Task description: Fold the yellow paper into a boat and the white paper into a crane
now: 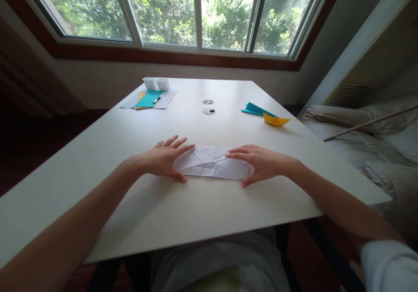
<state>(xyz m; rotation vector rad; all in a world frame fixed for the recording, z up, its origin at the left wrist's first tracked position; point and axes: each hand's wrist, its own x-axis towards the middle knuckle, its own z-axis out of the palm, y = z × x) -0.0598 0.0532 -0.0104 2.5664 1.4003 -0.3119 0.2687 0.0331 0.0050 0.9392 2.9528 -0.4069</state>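
A folded white sheet of paper (214, 163) lies on the white table (183, 213) in front of me, with slanting creases and folded flaps on its upper face. At its left end is my left hand (166, 158), fingers spread and thumb by the near edge. My right hand (259, 163) spans the right end in the same way, its fingertips on the top of the paper. Both hands are open and touch the ends; neither grips the sheet. The paper's outer corners are partly hidden by the hands.
Toward the back right sit a yellow paper boat (276, 120) and a blue folded paper (256, 109). At the back left, blue sheets (149, 98), a pen (158, 98) and white boxes (163, 84) rest on white paper. Two round discs (209, 111) are mid-table. A sofa (352, 135) stands right.
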